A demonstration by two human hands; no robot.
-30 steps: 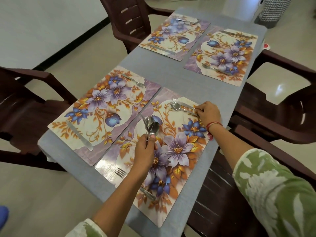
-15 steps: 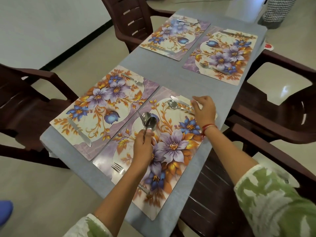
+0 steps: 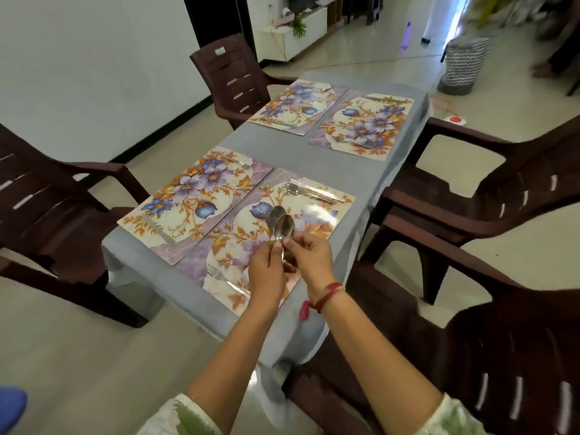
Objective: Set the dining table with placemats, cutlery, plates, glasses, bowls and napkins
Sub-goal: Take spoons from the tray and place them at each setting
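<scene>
**Cutlery going down, dishes still to come**

Over the nearest placemat [image 3: 238, 238], your left hand [image 3: 266, 273] keeps its grip on the spare spoons [image 3: 281, 227]. Your right hand [image 3: 312, 259] has left the laid spoon [image 3: 292, 189] and knife [image 3: 317, 192] at that placemat's far edge and now pinches the bundle too. Beyond it, three placemats [image 3: 194, 196] bear cutlery. Plates, glasses, bowls and napkins remain.

White wall [image 3: 94, 67] with dark skirting on the left, glossy beige floor [image 3: 66, 350]. 4 brown plastic chairs [image 3: 502, 199] stand on it. Far back, a white cabinet [image 3: 293, 37], a patterned basket [image 3: 463, 67] and bright daylight at right
</scene>
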